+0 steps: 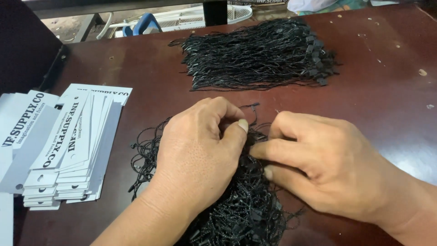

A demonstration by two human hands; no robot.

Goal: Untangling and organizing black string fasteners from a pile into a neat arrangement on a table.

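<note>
My left hand (pixel 200 150) rests on a tangled pile of black string loops (pixel 246 209) at the near middle of the dark red-brown table (pixel 387 91), its fingers curled and thumb pressed into the strings. My right hand (pixel 318 159) meets it from the right, its fingertips pinching strings in the same pile. A second, neater bundle of black strings with small black clasps (pixel 259 54) lies farther back on the table, apart from both hands.
A fanned stack of white paper hang tags with punched holes (pixel 77 146) lies at the left. More grey-white tags (pixel 18 132) overlap the table's left edge. Beyond the far edge are a white fan grille (pixel 191 18) and a dark post (pixel 215 11).
</note>
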